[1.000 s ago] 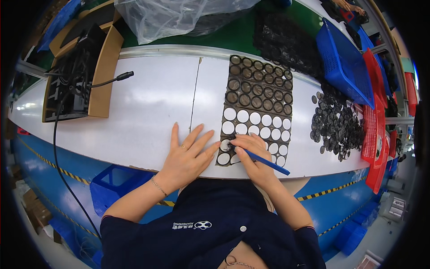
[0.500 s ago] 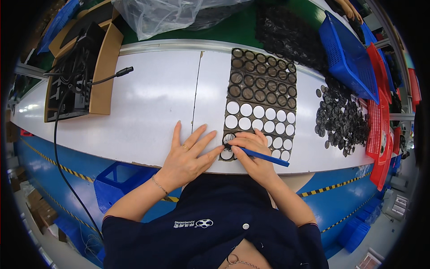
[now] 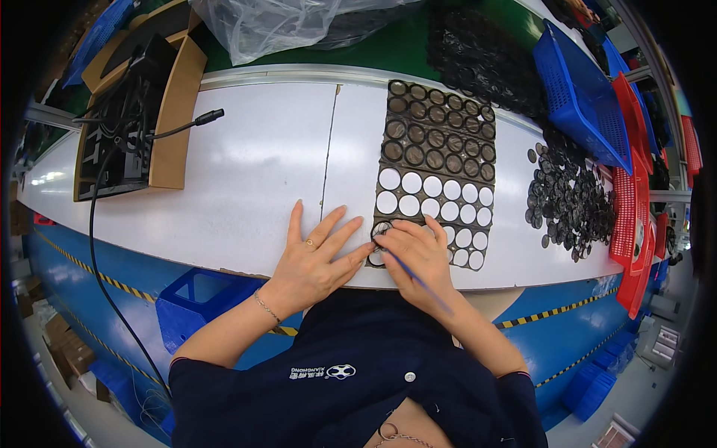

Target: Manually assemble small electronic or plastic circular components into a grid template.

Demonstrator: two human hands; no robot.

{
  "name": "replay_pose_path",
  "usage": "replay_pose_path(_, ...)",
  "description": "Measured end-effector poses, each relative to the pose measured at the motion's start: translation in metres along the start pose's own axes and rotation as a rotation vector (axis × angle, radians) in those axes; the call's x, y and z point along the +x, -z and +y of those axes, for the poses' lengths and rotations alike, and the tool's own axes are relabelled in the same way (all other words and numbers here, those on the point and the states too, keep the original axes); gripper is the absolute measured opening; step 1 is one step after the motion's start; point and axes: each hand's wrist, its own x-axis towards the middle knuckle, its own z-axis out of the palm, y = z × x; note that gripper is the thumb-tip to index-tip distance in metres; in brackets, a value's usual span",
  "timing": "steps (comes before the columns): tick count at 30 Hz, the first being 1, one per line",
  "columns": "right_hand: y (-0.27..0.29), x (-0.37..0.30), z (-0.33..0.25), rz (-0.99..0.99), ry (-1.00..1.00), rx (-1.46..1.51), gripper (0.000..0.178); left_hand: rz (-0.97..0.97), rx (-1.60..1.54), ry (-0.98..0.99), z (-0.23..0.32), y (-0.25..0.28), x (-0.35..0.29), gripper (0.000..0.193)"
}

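A sheet (image 3: 427,169) of dark rings lies on the white table, its nearer rows showing white round faces (image 3: 432,187). My left hand (image 3: 310,263) is spread out with the palm down. Its nearest fingertip touches the near left corner of the sheet, by a black ring (image 3: 382,226). My right hand (image 3: 424,260) pinches a brush with a blue handle (image 3: 411,272) over that corner ring. The handle is smeared by motion and slants back across the hand. The fingers hide most of the bristles and some of the nearest rings.
To the right lies a heap of dark discs (image 3: 567,198), beside a red basket (image 3: 633,213) and a blue basket (image 3: 586,104). A carton (image 3: 168,119) with black cables stands at the left. Clear plastic (image 3: 276,30) lies beyond the table's far edge.
The brush handle has swung from pointing rightward to slanting back toward me, as my right hand turned. My left hand has stayed in place.
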Motion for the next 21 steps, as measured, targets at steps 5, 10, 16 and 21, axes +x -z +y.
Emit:
replay_pose_path(5,-0.003,0.009,0.012,0.051,0.217,-0.297,0.032,0.004,0.009,0.0,0.001,0.0,0.001,0.034)
replay_pose_path(10,0.022,0.032,0.042,0.336,-0.094,-0.165,0.028,0.025,-0.002,0.024,0.004,0.001,0.002,0.035)
replay_pose_path(16,0.018,-0.005,-0.004,0.008,-0.237,0.363,0.019,0.03,-0.004,-0.029,-0.004,0.002,-0.007,0.033)
replay_pose_path(21,0.008,-0.013,-0.013,-0.039,-0.245,0.348,0.017,0.025,-0.039,-0.07,-0.004,0.006,-0.015,0.032)
